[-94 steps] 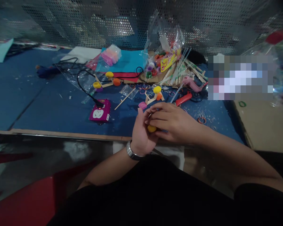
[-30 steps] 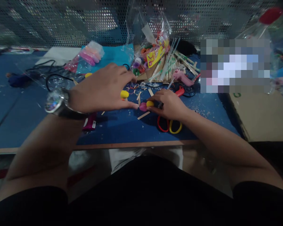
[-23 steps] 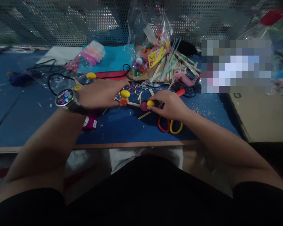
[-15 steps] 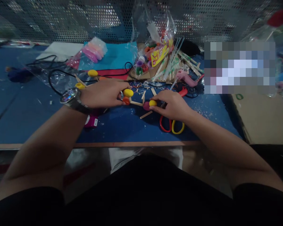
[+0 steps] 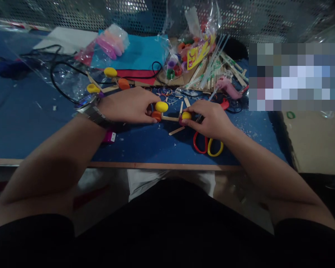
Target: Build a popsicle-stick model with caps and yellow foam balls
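A small craft-stick frame [image 5: 171, 119] with round coloured pieces, like caps, at its ends lies between my hands. My left hand [image 5: 128, 106] is closed, thumb and fingers pinching the frame's orange round piece [image 5: 156, 116]; a yellow round piece [image 5: 161, 107] sits just above it. With thumb and fingertips, my right hand [image 5: 212, 119] pinches another yellow round piece [image 5: 186, 116], which partly covers a dark pink one [image 5: 181, 120]. A loose craft stick [image 5: 176, 131] rests just below. Scissors [image 5: 200, 143] with red and yellow handles lie partly under my right hand.
Behind my left wrist is another stick piece with yellow and orange rounds [image 5: 110, 72]. A pink glue gun [image 5: 228, 88], glue sticks [image 5: 215, 59] and a clear bag [image 5: 195, 52] lie farther back. Cardboard [image 5: 318, 145] is at the right, a magenta object [image 5: 109, 136] near my left wrist.
The view has shifted, so the table's things appear higher. Both hands appear slightly farther right with the frame, and the right fingers now cover more of the dark pink piece.
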Demonstrator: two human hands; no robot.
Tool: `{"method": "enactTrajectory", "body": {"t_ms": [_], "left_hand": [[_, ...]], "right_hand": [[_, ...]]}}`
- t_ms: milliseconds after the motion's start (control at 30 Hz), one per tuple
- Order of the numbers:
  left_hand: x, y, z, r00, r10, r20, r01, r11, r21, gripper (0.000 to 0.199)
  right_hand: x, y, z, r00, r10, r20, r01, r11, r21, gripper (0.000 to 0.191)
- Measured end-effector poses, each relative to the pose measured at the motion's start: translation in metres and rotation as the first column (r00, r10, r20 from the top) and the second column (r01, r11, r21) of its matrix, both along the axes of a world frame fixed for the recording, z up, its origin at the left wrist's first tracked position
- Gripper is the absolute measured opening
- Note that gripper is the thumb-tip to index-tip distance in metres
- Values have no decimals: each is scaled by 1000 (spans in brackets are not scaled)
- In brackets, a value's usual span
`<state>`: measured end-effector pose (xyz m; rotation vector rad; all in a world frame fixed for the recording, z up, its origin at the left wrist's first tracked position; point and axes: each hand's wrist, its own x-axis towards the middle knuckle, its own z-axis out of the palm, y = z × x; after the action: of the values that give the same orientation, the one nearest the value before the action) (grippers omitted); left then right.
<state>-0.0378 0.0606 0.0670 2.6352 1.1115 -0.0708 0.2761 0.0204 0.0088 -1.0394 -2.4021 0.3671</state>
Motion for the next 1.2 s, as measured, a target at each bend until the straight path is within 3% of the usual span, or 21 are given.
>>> {"method": "enactTrajectory", "body": {"t_ms": [300, 533, 733, 900, 1067, 1200], "left_hand": [[2, -4, 0, 1000, 6, -24, -6, 1000, 19, 20], [1, -4, 0, 1000, 8, -14, -7, 999, 38, 19], [2, 0, -2, 999, 34, -11, -34, 999, -14, 29], [-2, 5, -8, 999, 38, 31, -37, 999, -22, 31], [1, -1, -4, 999, 50, 20, -50, 998, -36, 31], [4, 2, -3, 998, 66, -19, -67, 996, -52, 42]], "right_hand": [[-2, 2, -2, 1000, -1, -10, 1, 999, 33, 30], [10, 0, 2, 996, -10, -90, 8, 1000, -23, 59], [19, -9, 13, 984, -45, -175, 28, 994, -101, 39], [16, -6, 6, 980, -48, -193, 33, 996, -82, 28], [13, -4, 2, 966, -63, -253, 35, 993, -114, 21], [10, -1, -1, 960, -36, -278, 19, 998, -62, 18]]}}
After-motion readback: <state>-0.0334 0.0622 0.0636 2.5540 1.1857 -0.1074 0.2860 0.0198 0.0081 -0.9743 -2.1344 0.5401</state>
